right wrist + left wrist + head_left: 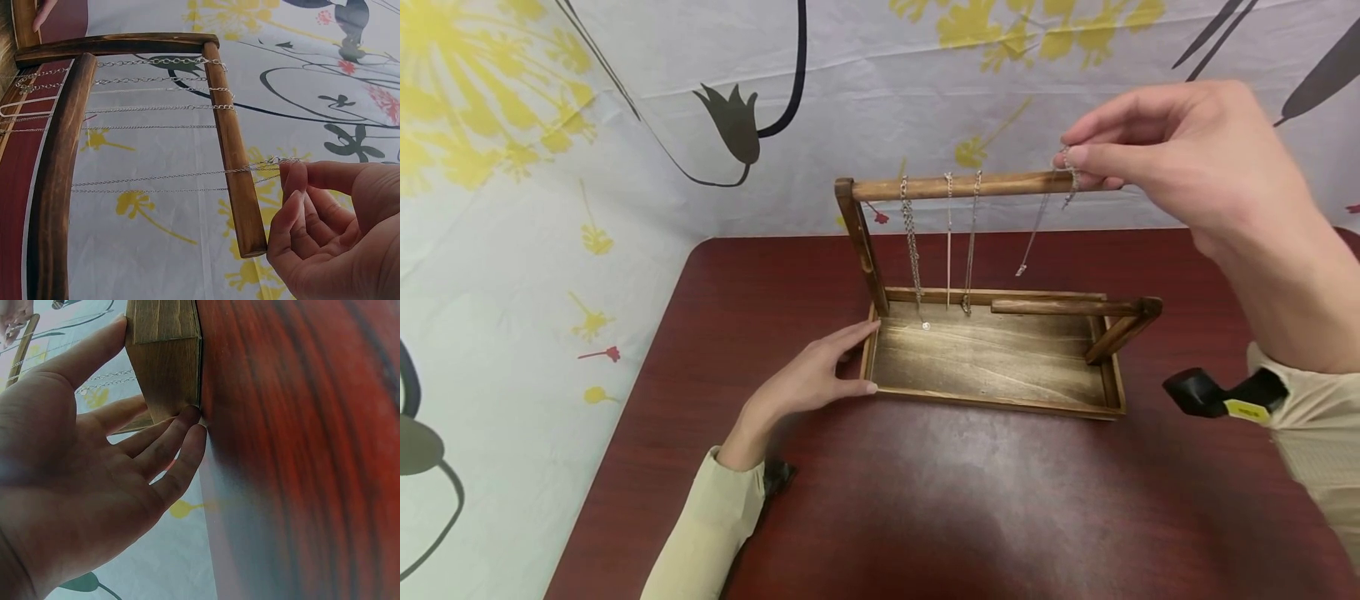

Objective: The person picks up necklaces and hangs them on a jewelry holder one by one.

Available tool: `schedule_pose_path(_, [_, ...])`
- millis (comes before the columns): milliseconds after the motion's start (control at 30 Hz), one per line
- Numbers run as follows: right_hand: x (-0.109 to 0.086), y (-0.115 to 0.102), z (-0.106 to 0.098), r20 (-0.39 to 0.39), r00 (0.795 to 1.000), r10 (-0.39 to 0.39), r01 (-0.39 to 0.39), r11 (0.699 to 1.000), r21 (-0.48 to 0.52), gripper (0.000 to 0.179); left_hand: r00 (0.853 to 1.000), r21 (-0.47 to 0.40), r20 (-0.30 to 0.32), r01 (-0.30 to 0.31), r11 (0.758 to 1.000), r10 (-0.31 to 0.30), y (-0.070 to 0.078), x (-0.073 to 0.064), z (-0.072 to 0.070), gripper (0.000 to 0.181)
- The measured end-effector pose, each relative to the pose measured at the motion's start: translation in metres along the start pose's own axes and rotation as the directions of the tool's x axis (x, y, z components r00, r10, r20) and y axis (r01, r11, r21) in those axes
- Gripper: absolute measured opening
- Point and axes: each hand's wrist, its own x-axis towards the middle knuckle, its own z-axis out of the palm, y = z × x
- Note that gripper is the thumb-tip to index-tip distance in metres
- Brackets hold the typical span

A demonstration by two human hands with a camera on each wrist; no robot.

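My right hand [1210, 167] pinches the upper end of a silver chain necklace [275, 160] between thumb and fingertips, right by the free end of the stand's upper wooden bar [1000, 183]. This necklace passes over the bar, and its small pendant [1021, 270] hangs at a slant behind it. Several other silver necklaces [912, 237] hang along the bar further left. At the left end of the wooden jewelry stand [992, 402], my left hand [805, 375] touches the tray's side with thumb and fingers spread. The thumb rests near the front corner.
A lower, shorter wooden bar [1060, 307] juts over the tray from its right post. The stand sits on a dark red table [940, 492]. Behind it hangs a white cloth [865, 100] printed with yellow and grey flowers.
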Motion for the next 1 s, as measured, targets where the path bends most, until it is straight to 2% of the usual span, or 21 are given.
schedule_pose_path(167, [0.0, -0.003, 0.004, 0.016, 0.999, -0.029, 0.028, 0.998, 0.054, 0.028, 1.0, -0.002, 0.0, -0.001, 1.0, 0.001, -0.001, 0.0, 0.0, 0.085])
schedule_pose_path(367, [0.0, -0.008, 0.008, 0.021, 0.999, -0.027, 0.026, 0.998, 0.052, 0.027, 1.0, -0.004, -0.002, 0.0, 1.0, 0.0, -0.001, 0.0, 0.0, 0.085])
schedule_pose_path(600, [0.003, -0.009, 0.013, 0.028, 0.999, -0.042, 0.039, 0.994, 0.1, 0.023, 1.0, -0.003, 0.004, 0.005, 1.0, -0.005, -0.001, 0.0, 0.0, 0.085])
schedule_pose_path(1000, [0.002, -0.01, 0.02, 0.041, 0.997, -0.061, 0.057, 0.994, 0.096, 0.02, 1.0, 0.0, 0.003, 0.013, 1.0, -0.013, -0.001, 0.0, 0.001, 0.086])
